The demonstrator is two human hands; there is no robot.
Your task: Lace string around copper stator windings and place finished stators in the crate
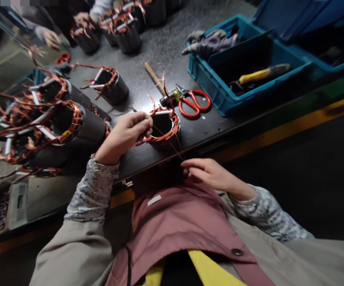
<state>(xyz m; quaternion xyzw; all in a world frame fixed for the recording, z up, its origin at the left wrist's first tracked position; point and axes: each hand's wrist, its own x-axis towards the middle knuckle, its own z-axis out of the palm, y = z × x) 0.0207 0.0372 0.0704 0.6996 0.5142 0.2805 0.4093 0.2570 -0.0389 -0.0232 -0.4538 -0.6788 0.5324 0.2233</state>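
Mauve apron cloth (186,222) lies closest to me, beyond the near edge of the workbench (163,51). On that dark top a teal bin (249,99) stands by the near edge to my right, and a cluster of wound cores (93,127) crowds the left side. Between them, one wound core (173,129) stands close to the near edge, copper ring upward. My left hand (127,133) is at its left rim, fingertips pinched on a thin thread (176,151); my right hand (210,172) hangs outside the edge, fingers bunched by the strands, though I cannot tell whether they grip. Red scissors (190,115) lie just right of the core; a rightward sweep could knock them. Pulling hard might snap the thread or tip the core edgeward. Room seems best toward my body; leftward, the cluster hems my wrist.
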